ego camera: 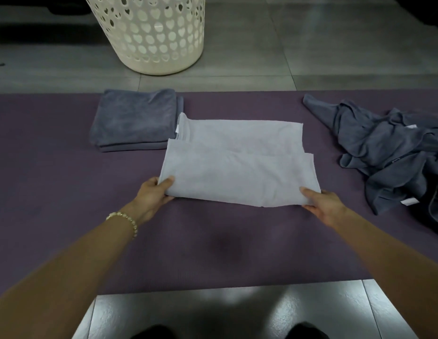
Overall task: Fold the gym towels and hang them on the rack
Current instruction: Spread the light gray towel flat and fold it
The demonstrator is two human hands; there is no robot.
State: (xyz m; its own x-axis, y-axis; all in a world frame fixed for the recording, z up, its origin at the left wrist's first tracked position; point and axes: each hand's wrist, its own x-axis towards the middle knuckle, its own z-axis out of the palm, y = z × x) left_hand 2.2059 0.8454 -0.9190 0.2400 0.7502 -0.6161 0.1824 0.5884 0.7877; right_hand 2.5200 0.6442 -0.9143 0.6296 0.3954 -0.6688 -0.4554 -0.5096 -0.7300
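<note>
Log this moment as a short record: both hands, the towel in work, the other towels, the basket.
left hand: pinches near left corner of light grey towel
right hand: pinches its near right corner
light grey towel: partly folded, flat on purple mat
folded towels: dark grey stack on the mat, far left
unfolded towels: dark grey heap at mat's right end
basket: white, perforated, on tiled floor beyond the mat
rack: not in view

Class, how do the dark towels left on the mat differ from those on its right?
The left towels are folded in a stack; the right towels lie crumpled in a heap. The left towels are wholly in view; the right towels run off the picture's edge. Both are dark grey, on the mat.
</note>
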